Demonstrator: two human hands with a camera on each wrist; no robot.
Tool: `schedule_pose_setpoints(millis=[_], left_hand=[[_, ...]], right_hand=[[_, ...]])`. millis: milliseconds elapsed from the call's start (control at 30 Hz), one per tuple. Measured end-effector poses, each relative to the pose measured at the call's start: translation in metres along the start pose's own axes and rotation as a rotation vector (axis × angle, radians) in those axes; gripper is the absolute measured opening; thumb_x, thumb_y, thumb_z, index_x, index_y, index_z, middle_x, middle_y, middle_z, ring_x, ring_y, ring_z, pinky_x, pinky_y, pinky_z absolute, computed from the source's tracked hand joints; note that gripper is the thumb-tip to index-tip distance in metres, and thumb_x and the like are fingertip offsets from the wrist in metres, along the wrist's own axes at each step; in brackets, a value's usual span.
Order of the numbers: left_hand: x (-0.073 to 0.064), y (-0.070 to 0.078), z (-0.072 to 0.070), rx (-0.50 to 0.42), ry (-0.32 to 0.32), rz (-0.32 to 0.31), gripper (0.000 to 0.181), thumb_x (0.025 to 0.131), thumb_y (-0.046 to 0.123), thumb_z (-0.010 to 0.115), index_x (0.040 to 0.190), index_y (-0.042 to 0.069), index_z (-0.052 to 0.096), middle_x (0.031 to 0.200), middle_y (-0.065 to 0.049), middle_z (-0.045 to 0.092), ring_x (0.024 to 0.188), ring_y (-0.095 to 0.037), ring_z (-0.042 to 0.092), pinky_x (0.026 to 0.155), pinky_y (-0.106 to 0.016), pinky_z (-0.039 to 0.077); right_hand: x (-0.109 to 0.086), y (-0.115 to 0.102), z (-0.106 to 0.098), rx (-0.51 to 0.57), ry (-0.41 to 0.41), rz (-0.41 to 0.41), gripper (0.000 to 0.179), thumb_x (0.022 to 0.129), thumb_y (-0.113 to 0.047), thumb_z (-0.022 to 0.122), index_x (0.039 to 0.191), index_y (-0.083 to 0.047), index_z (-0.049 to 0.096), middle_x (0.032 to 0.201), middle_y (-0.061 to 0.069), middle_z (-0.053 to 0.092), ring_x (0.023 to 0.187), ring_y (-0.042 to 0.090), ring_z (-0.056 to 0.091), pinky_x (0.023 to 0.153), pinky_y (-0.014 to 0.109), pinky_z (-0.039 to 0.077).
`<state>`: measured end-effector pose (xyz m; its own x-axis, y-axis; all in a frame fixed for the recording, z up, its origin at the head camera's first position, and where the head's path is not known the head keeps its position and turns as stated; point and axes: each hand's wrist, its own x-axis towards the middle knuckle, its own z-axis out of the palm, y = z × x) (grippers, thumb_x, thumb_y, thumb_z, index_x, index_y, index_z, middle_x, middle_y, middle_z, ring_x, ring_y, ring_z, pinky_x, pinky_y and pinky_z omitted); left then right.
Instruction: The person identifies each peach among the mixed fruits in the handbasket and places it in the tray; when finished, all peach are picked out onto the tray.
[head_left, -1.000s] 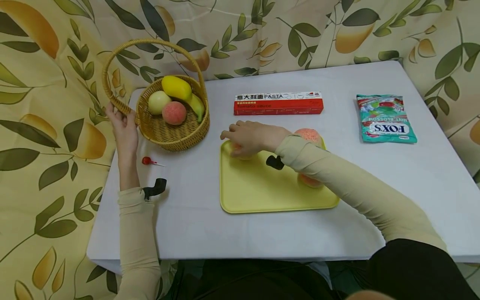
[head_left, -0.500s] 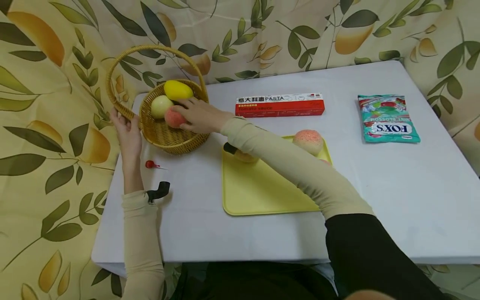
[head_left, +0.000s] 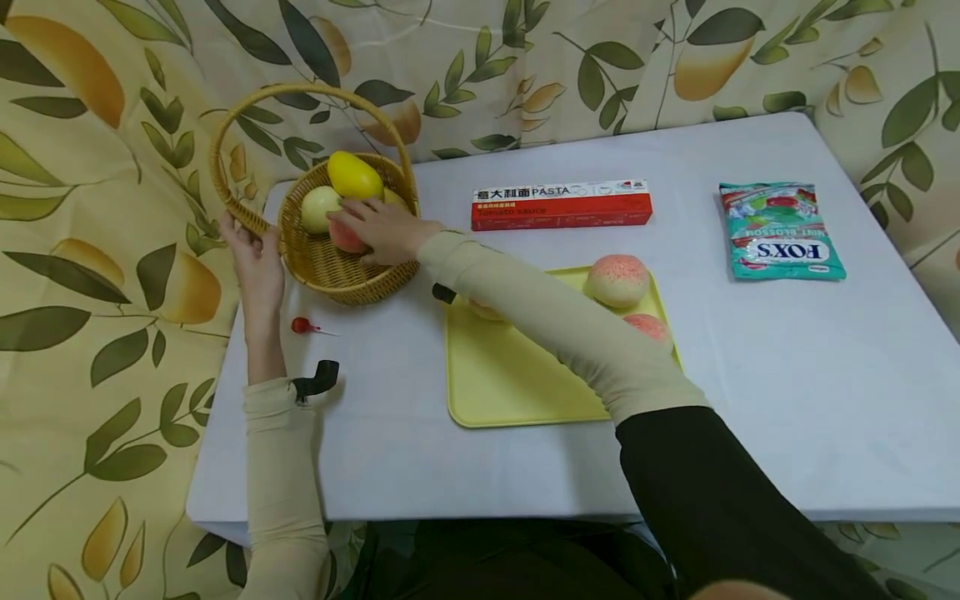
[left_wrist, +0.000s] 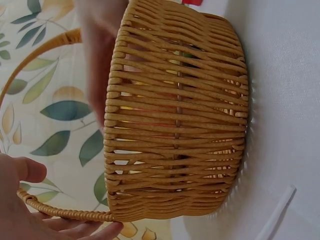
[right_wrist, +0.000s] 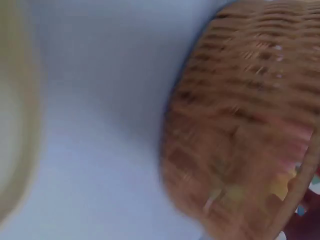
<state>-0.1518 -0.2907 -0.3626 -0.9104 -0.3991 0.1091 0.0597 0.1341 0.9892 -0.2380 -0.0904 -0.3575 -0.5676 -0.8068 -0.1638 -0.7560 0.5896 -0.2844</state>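
My left hand (head_left: 258, 267) holds the handle of a wicker basket (head_left: 352, 293) at the back left; in the left wrist view, its thumb and fingers lie about the handle. My right hand (head_left: 393, 233) reaches over the basket's rim and grips a pink peach (head_left: 345, 238), covering much of it. Beside that peach lie a pale green round fruit (head_left: 320, 208) and a yellow fruit (head_left: 354, 177). A banana (head_left: 393, 198) is mostly hidden behind the hand. The right wrist view is blurred and shows the basket's woven side (right_wrist: 240, 100).
A yellow tray (head_left: 517, 404) bears a large peach (head_left: 618, 281), another peach (head_left: 648, 327) and a third fruit mostly under my right sleeve. Behind it lies a red pasta box (head_left: 561, 207). A green FOX'S bag (head_left: 783, 233) is at right, a red lollipop (head_left: 302, 326) near my left forearm.
My right hand has moved left from the tray's back left corner into the basket and now covers more of the pink peach. The left hand keeps its hold on the handle.
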Motion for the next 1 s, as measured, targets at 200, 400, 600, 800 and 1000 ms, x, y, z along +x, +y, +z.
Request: schedule_pose_setpoints(millis=[200, 400, 600, 800, 1000], left_hand=[[-0.002, -0.001, -0.001, 0.002, -0.013, -0.011, 0.067, 0.106, 0.014, 0.047, 0.161, 0.021, 0.011, 0.166, -0.013, 0.032, 0.143, -0.020, 0.042, 0.116, -0.032, 0.034], [0.000, 0.000, -0.001, 0.047, -0.012, 0.025, 0.066, 0.106, 0.016, 0.047, 0.161, 0.021, 0.012, 0.165, -0.013, 0.034, 0.145, -0.023, 0.043, 0.116, -0.035, 0.035], [0.002, 0.002, -0.002, 0.050, -0.022, 0.028, 0.068, 0.106, 0.018, 0.047, 0.162, 0.021, 0.009, 0.168, -0.013, 0.029, 0.151, -0.022, 0.037, 0.120, -0.037, 0.032], [0.002, 0.000, -0.002, 0.064, -0.008, 0.006, 0.068, 0.105, 0.019, 0.047, 0.162, 0.023, 0.010, 0.168, -0.013, 0.030, 0.151, -0.022, 0.037, 0.120, -0.036, 0.033], [0.000, 0.001, -0.002, 0.090, -0.017, 0.002, 0.067, 0.106, 0.022, 0.047, 0.162, 0.026, 0.009, 0.169, -0.011, 0.029, 0.149, -0.021, 0.039, 0.121, -0.039, 0.034]], right_hand=[[0.010, -0.017, 0.002, -0.159, 0.006, 0.030, 0.076, 0.101, -0.037, 0.065, 0.162, -0.017, 0.026, 0.166, 0.016, 0.013, 0.152, 0.033, 0.018, 0.121, 0.047, 0.033], [0.009, -0.017, 0.003, -0.262, -0.032, 0.102, 0.051, 0.107, -0.019, 0.051, 0.154, -0.022, 0.032, 0.164, 0.014, 0.018, 0.148, 0.034, 0.025, 0.113, 0.046, 0.041], [0.007, -0.012, 0.002, -0.130, -0.045, 0.133, 0.042, 0.112, -0.025, 0.036, 0.154, -0.021, 0.034, 0.163, 0.020, 0.020, 0.140, 0.040, 0.040, 0.104, 0.045, 0.051], [0.001, -0.006, 0.003, 0.015, -0.014, 0.091, 0.066, 0.101, -0.036, 0.063, 0.159, -0.029, 0.032, 0.161, 0.022, 0.026, 0.141, 0.039, 0.042, 0.107, 0.047, 0.049], [-0.031, -0.001, -0.006, 0.004, 0.204, -0.012, 0.054, 0.094, -0.042, 0.065, 0.143, -0.029, 0.050, 0.147, 0.011, 0.040, 0.122, 0.030, 0.050, 0.087, 0.042, 0.055]])
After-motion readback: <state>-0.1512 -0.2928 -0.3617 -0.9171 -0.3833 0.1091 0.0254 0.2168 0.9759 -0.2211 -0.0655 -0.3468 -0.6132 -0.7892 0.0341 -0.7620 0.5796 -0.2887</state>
